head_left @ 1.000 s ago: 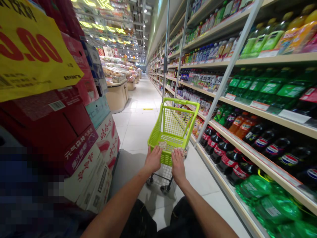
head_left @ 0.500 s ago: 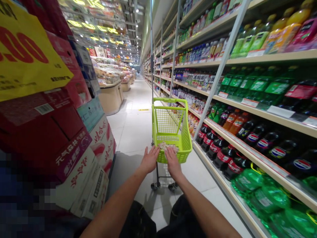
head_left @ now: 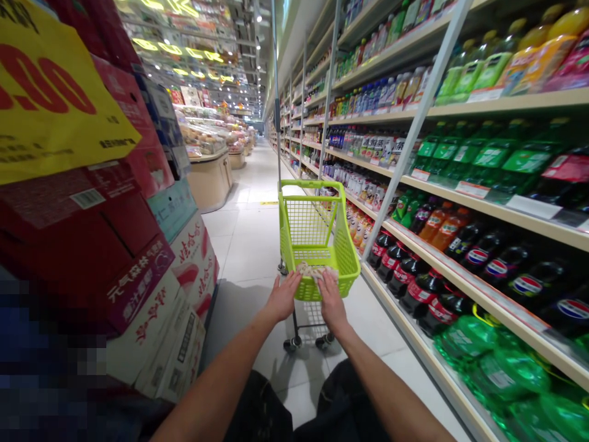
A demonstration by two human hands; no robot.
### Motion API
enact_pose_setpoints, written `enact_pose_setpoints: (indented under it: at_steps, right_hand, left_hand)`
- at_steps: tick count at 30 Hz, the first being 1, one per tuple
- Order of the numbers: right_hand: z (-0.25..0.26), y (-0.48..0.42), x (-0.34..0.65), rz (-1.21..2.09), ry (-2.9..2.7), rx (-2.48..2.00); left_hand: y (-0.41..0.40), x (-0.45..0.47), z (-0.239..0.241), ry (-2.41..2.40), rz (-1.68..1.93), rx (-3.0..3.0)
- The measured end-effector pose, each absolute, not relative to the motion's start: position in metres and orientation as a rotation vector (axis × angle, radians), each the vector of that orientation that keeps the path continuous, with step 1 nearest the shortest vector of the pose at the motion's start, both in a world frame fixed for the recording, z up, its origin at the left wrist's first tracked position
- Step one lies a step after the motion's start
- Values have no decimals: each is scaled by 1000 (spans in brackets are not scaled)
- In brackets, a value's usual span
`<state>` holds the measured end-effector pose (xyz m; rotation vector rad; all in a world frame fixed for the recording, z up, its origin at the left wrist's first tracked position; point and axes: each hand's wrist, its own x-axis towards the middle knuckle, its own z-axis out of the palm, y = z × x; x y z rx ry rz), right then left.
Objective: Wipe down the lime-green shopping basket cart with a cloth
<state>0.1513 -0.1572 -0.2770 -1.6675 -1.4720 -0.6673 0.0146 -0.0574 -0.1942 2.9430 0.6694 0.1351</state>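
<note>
A small lime-green shopping cart [head_left: 347,245] on black wheels stands in the supermarket aisle just ahead of me. My left hand [head_left: 284,296] rests on the near rim of its basket, fingers stretched forward and slightly apart. My right hand [head_left: 331,298] lies on the same rim a little to the right, fingers flat over a crumpled pale cloth [head_left: 309,269] draped at the basket's near edge. The basket's mesh floor shows nothing else inside.
Long shelves [head_left: 488,209] of bottled soft drinks run along the right, cola and green bottles [head_left: 501,368] lowest. Stacked red and white cartons [head_left: 151,288] with a yellow price sign [head_left: 50,104] crowd the left. The white tiled aisle [head_left: 251,233] stretches ahead past a round display counter [head_left: 211,178].
The cart swung from angled rightward to pointing straight down the aisle. My hands shifted along its near rim, the left fingers opening out flat.
</note>
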Motion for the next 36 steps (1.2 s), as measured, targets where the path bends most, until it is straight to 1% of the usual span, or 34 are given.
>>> enact_pose_setpoints:
  at_steps: [4, 6, 8, 11, 13, 14, 16, 18, 20, 22, 25, 27, 29, 33, 34, 36]
  right_hand:
    - [-319, -171, 141, -584, -1582, -1685]
    - [-330, -183, 141, -549, -1593, -1695]
    - [-321, -196, 151, -563, -1530, -1714]
    - [-283, -206, 174, -634, -1435, -1708]
    - [-266, -204, 184, -682, -1438, -1683]
    - [-265, -201, 186, -707, -1441, -1679]
    - [-280, -196, 186, -739, -1448, -1693]
    - [-303, -196, 186, -718, -1489, -1716]
    - [-316, -203, 189, -664, -1542, -1729]
    - [-308, -211, 197, -631, -1525, -1738]
    - [-276, -215, 208, -672, -1323, -1748]
    - [-268, -209, 210, -702, -1218, -1738]
    - [-280, -202, 206, -687, -1212, -1736]
    - [-324, -207, 199, -547, -1319, -1825]
    - [-327, -212, 200, -524, -1335, -1845]
    - [-316, -221, 205, -526, -1301, -1858]
  left_hand:
    - [-58, 13, -192, 692, 100, 2977]
    - [-57, 11, -191, 694, 92, 2995]
    - [-56, 10, -189, 704, 86, 3013]
    - [-58, 12, -188, 704, 129, 3061]
    - [-63, 17, -191, 669, 156, 3093]
    - [-66, 19, -193, 659, 155, 3101]
    - [-71, 23, -196, 672, 129, 3101]
    - [-74, 25, -199, 699, 112, 3100]
    - [-73, 25, -200, 699, 107, 3105]
    - [-72, 24, -200, 699, 105, 3103]
    - [-73, 23, -201, 721, 109, 3095]
    - [-75, 24, -203, 749, 116, 3095]
    - [-77, 25, -204, 770, 113, 3098]
    - [-77, 24, -202, 762, 82, 3117]
    - [-76, 23, -202, 755, 77, 3121]
    - [-75, 22, -201, 737, 77, 3124]
